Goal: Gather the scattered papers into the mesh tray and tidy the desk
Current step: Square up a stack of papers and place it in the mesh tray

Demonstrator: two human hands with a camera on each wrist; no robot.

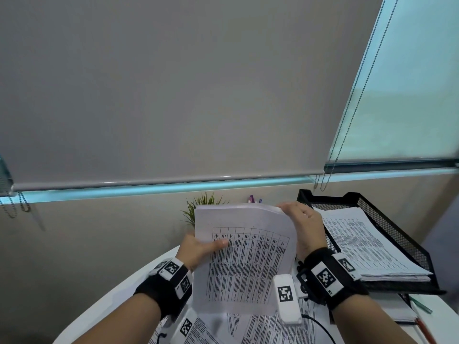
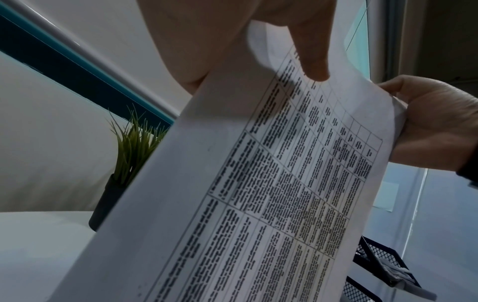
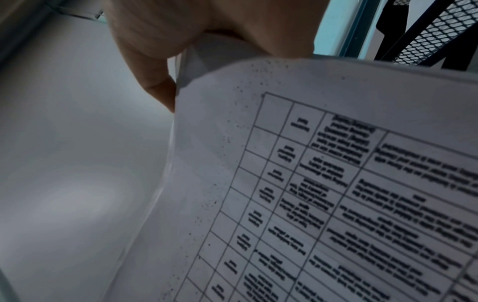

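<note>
I hold a sheaf of printed papers (image 1: pixel 244 259) upright above the desk, its front page a table of text. My left hand (image 1: pixel 198 247) pinches its left edge, thumb (image 2: pixel 314 61) on the front page. My right hand (image 1: pixel 301 224) grips the top right corner, fingers (image 3: pixel 160 81) curled behind the sheets (image 3: pixel 323 183). The papers (image 2: pixel 258 183) fill the left wrist view. The black mesh tray (image 1: pixel 397 234) stands at the right, a stack of printed sheets (image 1: pixel 365 244) in it. More printed sheets (image 1: pixel 260 328) lie loose on the white desk (image 1: pixel 104 301) below my hands.
A small green plant (image 2: pixel 131 147) in a dark pot stands behind the held papers. Pens (image 1: pixel 422 319) and a dark notebook (image 1: pixel 402 311) lie at the desk's right edge. A black cable (image 1: pixel 320 326) runs over the loose sheets. A roller blind and window ledge run along the back.
</note>
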